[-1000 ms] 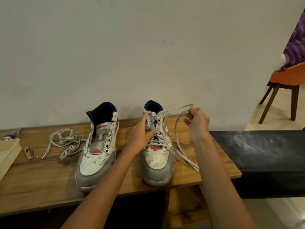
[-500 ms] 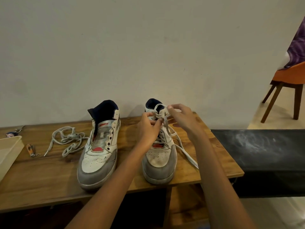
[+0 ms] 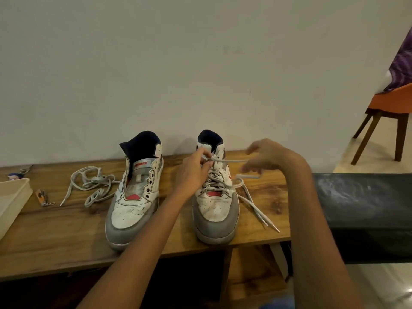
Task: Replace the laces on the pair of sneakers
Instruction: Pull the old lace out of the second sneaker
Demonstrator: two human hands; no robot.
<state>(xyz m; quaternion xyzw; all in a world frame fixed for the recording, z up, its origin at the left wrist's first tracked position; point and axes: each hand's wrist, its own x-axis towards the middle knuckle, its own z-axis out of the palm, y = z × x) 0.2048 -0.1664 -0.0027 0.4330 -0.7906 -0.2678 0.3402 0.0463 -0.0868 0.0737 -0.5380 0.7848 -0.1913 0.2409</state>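
Two white and grey high-top sneakers stand side by side on a wooden table (image 3: 55,237). The left sneaker (image 3: 134,192) has bare eyelets. The right sneaker (image 3: 215,197) carries a grey lace (image 3: 230,161) through its eyelets, and two lace ends trail over the table to its right. My left hand (image 3: 194,172) pinches the lace at the top of the tongue. My right hand (image 3: 267,158), blurred, is to the right of the collar with the lace strand running to its curled fingers. A loose grey lace (image 3: 93,184) lies tangled left of the left sneaker.
A cream tray (image 3: 13,197) sits at the table's left edge, with a small nail clipper (image 3: 43,197) and keys (image 3: 19,172) beside it. A black bench (image 3: 365,210) adjoins the table on the right. An orange chair (image 3: 390,112) stands at the far right.
My right hand went in to the shoe's collar, then pulled back out to the right with a lace strand. My left hand stayed at the top of the tongue.
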